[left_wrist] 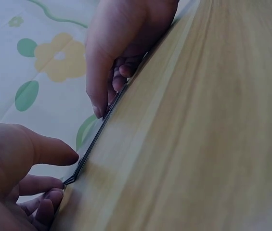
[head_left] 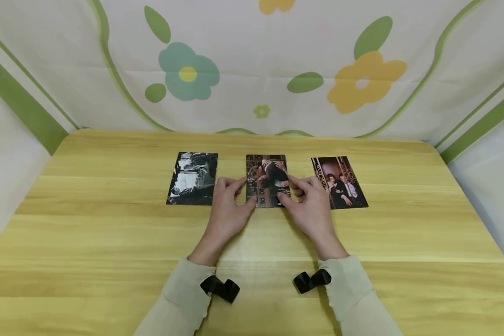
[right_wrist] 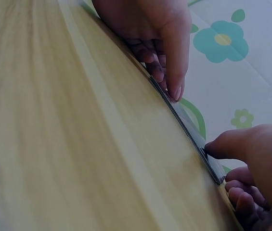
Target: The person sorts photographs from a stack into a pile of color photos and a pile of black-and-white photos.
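A small stack of photo cards (head_left: 266,179) lies on the table between the two hands, the top picture turned sideways with a dark-clothed figure. My left hand (head_left: 230,210) holds its left side, thumb at the near left corner and fingers against the side edge. Opposite it, my right hand (head_left: 311,205) grips the right side the same way, its thumb over the near right corner. Seen edge-on in the right wrist view, the stack (right_wrist: 186,127) shows thin dark layers lying low on the tabletop, with curled fingertips (right_wrist: 234,187) of the right hand at its end.
A black-and-white photo card (head_left: 193,179) lies left of the stack, close to the left hand. On the right, a colour photo card (head_left: 346,186) with two figures is partly covered by the right hand. The wooden table (head_left: 252,298) meets a flower-printed cloth (head_left: 252,60) behind.
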The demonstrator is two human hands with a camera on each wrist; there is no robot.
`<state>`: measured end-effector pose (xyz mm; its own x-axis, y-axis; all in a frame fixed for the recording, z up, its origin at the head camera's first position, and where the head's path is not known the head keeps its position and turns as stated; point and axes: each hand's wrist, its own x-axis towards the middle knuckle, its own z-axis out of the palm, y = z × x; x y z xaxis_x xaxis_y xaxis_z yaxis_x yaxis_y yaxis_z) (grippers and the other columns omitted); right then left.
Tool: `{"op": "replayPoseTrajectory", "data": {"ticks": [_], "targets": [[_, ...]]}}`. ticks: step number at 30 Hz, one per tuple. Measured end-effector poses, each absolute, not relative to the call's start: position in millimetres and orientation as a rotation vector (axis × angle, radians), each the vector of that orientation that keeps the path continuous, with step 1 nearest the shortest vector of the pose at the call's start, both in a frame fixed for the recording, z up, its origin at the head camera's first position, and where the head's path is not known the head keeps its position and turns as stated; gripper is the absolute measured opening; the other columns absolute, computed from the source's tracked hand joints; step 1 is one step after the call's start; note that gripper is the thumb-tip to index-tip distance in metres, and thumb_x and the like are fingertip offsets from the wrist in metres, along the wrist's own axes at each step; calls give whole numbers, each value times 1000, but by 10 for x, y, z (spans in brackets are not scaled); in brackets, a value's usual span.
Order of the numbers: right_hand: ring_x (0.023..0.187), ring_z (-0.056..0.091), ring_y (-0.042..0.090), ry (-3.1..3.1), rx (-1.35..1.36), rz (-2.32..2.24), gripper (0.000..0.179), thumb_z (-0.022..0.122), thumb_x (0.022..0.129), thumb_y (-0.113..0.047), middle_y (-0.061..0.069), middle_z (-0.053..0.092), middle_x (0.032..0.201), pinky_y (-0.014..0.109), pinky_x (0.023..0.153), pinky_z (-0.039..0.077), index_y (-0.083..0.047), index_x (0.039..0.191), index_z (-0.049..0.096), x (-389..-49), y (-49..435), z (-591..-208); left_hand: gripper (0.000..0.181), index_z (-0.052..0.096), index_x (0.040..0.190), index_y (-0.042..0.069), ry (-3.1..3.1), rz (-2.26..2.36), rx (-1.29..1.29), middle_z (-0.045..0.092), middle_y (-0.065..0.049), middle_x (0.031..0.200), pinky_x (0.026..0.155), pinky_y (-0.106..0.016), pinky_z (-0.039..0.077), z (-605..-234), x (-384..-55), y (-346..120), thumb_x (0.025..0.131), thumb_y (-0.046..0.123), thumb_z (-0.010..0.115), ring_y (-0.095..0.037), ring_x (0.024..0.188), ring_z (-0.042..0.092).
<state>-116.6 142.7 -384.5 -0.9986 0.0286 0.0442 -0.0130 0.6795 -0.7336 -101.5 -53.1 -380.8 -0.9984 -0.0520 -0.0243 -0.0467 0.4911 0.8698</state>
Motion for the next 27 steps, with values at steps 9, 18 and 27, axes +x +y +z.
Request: {"op": "replayPoseTrajectory", "data": {"ticks": [9, 18, 27], "targets": [[106, 61, 27, -2815, -23, 1288, 56, 83, 94, -21, 12, 62, 124, 35, 91, 51, -8, 147, 66, -1173, 1429, -3832, 58, 61, 150, 0, -2699, -1582, 81, 50, -13, 119, 95, -39, 43, -3790, -1010, -540, 96, 12, 77, -27, 108, 48], [106, 61, 26, -2810, -17, 1301, 59, 83, 94, -23, 10, 63, 124, 33, 90, 51, -8, 148, 65, -1167, 1449, -3834, 56, 61, 150, 3, -2671, -1628, 89, 53, -13, 121, 93, -37, 44, -3789, -1019, -537, 98, 16, 75, -27, 108, 51], [103, 61, 23, -2740, 0, 1432, 59, 83, 94, -18, 9, 64, 122, 28, 87, 52, -12, 149, 64, -1159, 1425, -3837, 49, 64, 147, 1, -2548, -1736, 135, 61, -16, 121, 93, -36, 49, -3805, -1020, -554, 100, 9, 71, -29, 105, 60]]}}
